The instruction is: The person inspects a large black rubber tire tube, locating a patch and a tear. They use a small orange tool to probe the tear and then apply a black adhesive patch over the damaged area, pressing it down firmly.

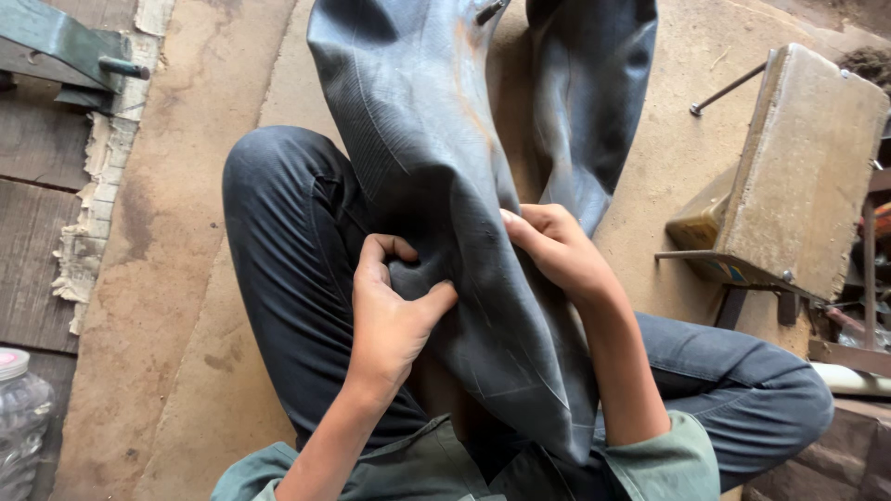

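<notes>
Rubber inner tube [436, 139], black, flat and airless, drapes down over the seated person's lap and runs away from the body across the worn plank floor [186, 325], where it folds into a second limb. A small metal valve stem [489, 11] pokes out near the far edge of the tube.

Both hands are closed on the tube at its near part, over the lap. The left hand [390, 315] pinches a fold of rubber between thumb and curled fingers, bunching it into a ridge. The right hand [555, 249] grips the tube's right edge, fingers hooked over it and thumb tucked behind. Held this way, the stretch of rubber between the hands is pulled taut and turned up toward the eyes, which suits close inspection of the surface.

Left of the tube, past the raised knee in dark trousers [288, 241], the floor lies open as far as a frayed board edge. Right of the tube, a dusty block-shaped stand on a metal frame [798, 176] sits close, narrowing the room there. A clear plastic jar [19, 408] stands well to the tube's left.
</notes>
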